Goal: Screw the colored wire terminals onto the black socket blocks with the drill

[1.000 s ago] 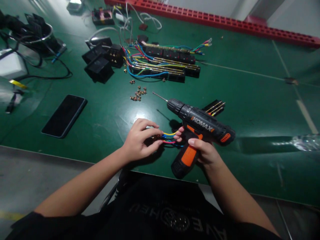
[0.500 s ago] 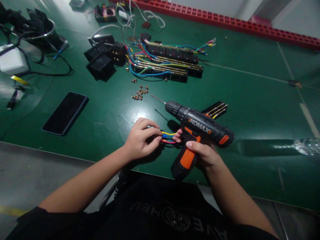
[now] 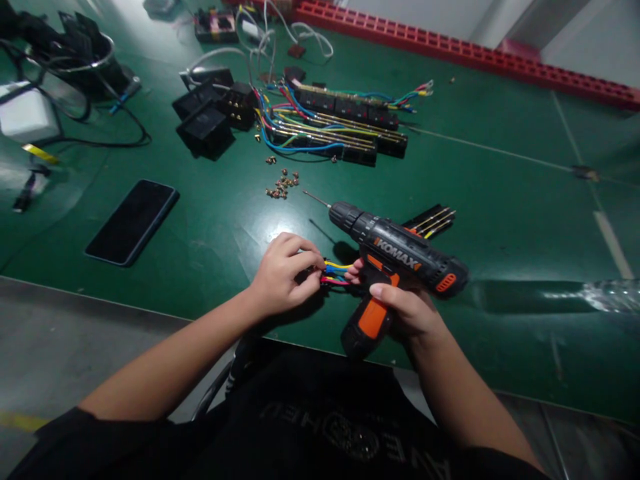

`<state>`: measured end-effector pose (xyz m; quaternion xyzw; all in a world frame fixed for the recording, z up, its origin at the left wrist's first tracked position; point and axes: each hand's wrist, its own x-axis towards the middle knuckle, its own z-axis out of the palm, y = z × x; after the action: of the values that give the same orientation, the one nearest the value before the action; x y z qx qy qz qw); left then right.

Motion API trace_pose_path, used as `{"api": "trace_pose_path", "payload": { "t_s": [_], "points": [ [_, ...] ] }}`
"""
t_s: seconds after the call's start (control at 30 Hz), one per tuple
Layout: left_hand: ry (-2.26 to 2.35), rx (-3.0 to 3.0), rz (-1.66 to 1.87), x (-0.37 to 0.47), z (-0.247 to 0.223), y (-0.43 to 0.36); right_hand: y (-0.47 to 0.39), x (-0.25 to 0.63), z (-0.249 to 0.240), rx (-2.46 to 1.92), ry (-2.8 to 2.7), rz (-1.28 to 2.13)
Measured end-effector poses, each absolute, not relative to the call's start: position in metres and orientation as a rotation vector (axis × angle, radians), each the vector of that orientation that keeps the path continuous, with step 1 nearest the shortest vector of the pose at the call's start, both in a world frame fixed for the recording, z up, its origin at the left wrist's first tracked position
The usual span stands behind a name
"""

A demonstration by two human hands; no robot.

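My right hand (image 3: 407, 307) is closed round the black and orange cordless drill (image 3: 400, 250), whose bit points to the upper left. Coloured wires (image 3: 339, 268) in yellow, blue and red run between my two hands, low over the green table. At their left end the fingers of my left hand (image 3: 293, 273) are pinched together on them; the exact grip is partly hidden. Behind the drill lies a black terminal strip (image 3: 433, 221) with brass bars. Small brass screws (image 3: 284, 185) are scattered ahead of my left hand.
A phone (image 3: 133, 222) lies at the left on the green table (image 3: 510, 193). Farther back are black boxes (image 3: 206, 127) and wired terminal strips (image 3: 330, 137). A pot of cables (image 3: 103, 67) stands at the back left. A red perforated rail (image 3: 450, 53) runs along the far edge.
The view has shifted slightly. My left hand has barely moved at the wires, and my right hand still holds the drill in the same pose.
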<state>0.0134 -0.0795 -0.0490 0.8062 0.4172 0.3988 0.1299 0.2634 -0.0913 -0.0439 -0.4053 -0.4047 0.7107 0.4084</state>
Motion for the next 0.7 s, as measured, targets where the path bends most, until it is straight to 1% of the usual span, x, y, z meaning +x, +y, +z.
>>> {"api": "trace_pose_path", "payload": {
  "t_s": [0.23,0.4,0.57,0.7],
  "points": [
    [1.195,2.295,1.155,0.010,-0.051,-0.080,-0.088,0.269,-0.043,-1.014,-1.029,1.829],
    [1.188,2.264,1.145,0.009,-0.052,-0.081,-0.092,0.282,-0.023,-1.007,-1.048,1.836],
    [1.241,2.200,1.123,-0.001,-0.052,-0.083,-0.094,0.324,0.011,-1.055,-1.295,1.669],
    [1.276,2.211,0.960,-0.013,-0.050,-0.090,-0.090,0.358,0.039,-1.132,-1.753,1.388]
  ]
}}
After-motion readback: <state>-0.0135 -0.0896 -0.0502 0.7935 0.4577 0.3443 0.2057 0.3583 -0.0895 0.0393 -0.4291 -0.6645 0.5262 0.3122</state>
